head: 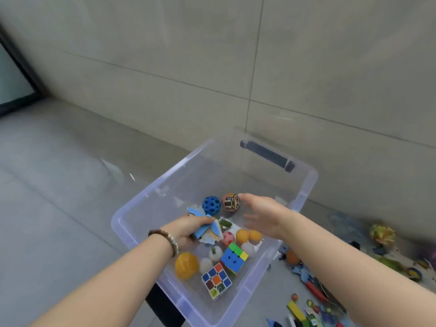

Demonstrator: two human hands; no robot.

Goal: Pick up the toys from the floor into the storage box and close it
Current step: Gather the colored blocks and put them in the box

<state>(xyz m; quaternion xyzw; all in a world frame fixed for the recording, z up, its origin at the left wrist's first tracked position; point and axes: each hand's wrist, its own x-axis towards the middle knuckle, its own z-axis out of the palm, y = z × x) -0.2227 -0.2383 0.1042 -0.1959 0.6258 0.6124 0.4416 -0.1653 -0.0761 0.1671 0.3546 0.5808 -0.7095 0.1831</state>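
Observation:
A clear plastic storage box (141,204) stands open on the grey floor. Inside lie a blue holed ball (211,205), an orange ball with a cartoon print (231,202), two puzzle cubes (216,280) (233,257), an orange ribbed ball (186,265) and several small orange, pink and white balls. My left hand (186,230), with a bead bracelet on the wrist, is inside the box and grips a bunch of blue flat foam pieces (207,228). My right hand (262,215) hovers over the box's right side with fingers spread and holds nothing.
Several loose toys (311,289) lie scattered on the floor right of the box, among them sticks, blocks and a yellow-green ball (382,233). The box's far end has a dark handle (269,155). A tiled wall runs close behind; a dark door frame (18,67) stands at far left.

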